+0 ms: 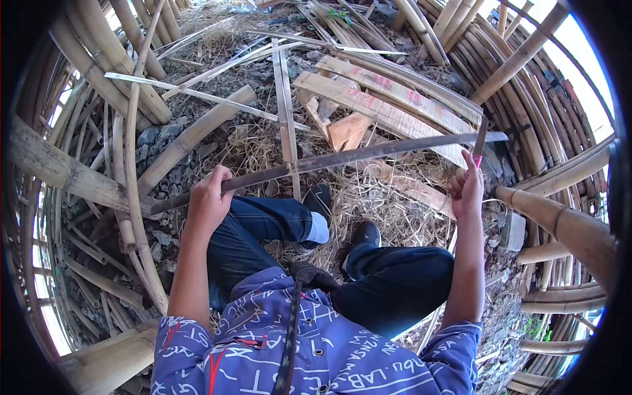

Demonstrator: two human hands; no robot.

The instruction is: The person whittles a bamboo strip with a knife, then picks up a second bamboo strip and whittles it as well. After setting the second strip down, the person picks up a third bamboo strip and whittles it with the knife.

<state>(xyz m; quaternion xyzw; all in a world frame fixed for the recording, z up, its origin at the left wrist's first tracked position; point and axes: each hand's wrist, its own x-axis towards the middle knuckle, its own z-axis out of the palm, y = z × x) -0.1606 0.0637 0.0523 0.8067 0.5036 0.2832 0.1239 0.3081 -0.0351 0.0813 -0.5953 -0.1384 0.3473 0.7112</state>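
Note:
A long, dark bamboo strip (355, 157) crosses in front of me above my knees, from low on the left up to the right. Its far right end looks pale. Fingers curled, my left hand (208, 192) grips the strip near its left end. My right hand (466, 187) is closed around the pinkish handle of a knife (482, 135), whose blade points up. The blade crosses the strip close to its right end; I cannot tell whether it is cutting in or only touching.
Beyond the strip lies a low wooden bench or crate of planks (388, 105) with red marks. Thin split bamboo strips (283, 105) litter the straw-covered ground (355, 204). Thick bamboo poles stand at left (191, 138) and right (559, 217), near my arms.

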